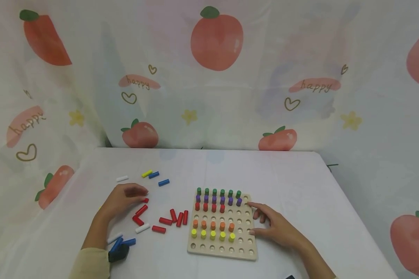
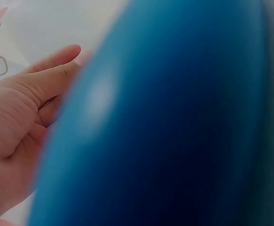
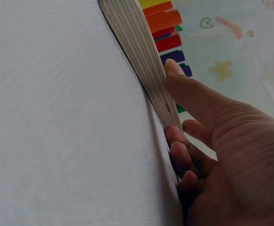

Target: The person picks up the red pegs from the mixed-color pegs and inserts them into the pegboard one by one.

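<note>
My left hand (image 1: 127, 197) is low over the left side of the table, its fingertips right at a red peg (image 1: 145, 200). Whether they pinch that peg I cannot tell. In the left wrist view a large blurred blue shape (image 2: 165, 113) hides those fingertips. At the wooden pegboard (image 1: 221, 254), my right hand (image 1: 277, 226) touches the right edge, index finger near the upper corner and thumb lower down. The right wrist view shows the thumb (image 3: 191, 89) against the board's layered side, the other fingers bent low beside it. Green, purple, red, orange and yellow pegs stand in rows.
Several loose red pegs (image 1: 165, 221) lie between my left hand and the board. Blue pegs (image 1: 163, 182) and a yellow peg (image 1: 147, 173) lie farther back, a white peg (image 1: 122, 178) to their left. More blue pegs (image 1: 128, 242) lie by the black wrist device (image 1: 119, 253).
</note>
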Tool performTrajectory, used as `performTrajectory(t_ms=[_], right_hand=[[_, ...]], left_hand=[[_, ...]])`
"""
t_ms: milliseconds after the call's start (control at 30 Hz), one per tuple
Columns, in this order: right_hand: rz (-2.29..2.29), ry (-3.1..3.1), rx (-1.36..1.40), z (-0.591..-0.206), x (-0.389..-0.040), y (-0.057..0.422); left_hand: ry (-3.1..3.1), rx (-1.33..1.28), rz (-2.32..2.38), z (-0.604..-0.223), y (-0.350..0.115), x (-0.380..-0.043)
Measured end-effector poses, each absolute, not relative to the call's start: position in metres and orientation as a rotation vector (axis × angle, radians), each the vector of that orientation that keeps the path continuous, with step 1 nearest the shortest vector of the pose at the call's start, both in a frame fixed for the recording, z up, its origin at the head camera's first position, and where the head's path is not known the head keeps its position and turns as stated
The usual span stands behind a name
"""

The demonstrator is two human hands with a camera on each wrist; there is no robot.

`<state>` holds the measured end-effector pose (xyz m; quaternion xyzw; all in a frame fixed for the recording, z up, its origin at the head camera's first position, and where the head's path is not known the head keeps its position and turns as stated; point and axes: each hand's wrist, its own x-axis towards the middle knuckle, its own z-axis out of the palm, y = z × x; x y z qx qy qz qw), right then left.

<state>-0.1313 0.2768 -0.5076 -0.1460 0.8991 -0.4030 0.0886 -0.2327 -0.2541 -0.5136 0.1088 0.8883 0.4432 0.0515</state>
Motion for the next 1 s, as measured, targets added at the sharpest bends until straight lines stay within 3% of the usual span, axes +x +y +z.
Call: performTrajectory(t_ms=[1000], right_hand=[[-1.233, 2.662, -0.462, -0.503, -0.129, 0.276]], left_hand=[[2.786, 0.290, 1.275, -0.506, -0.265, -0.222]])
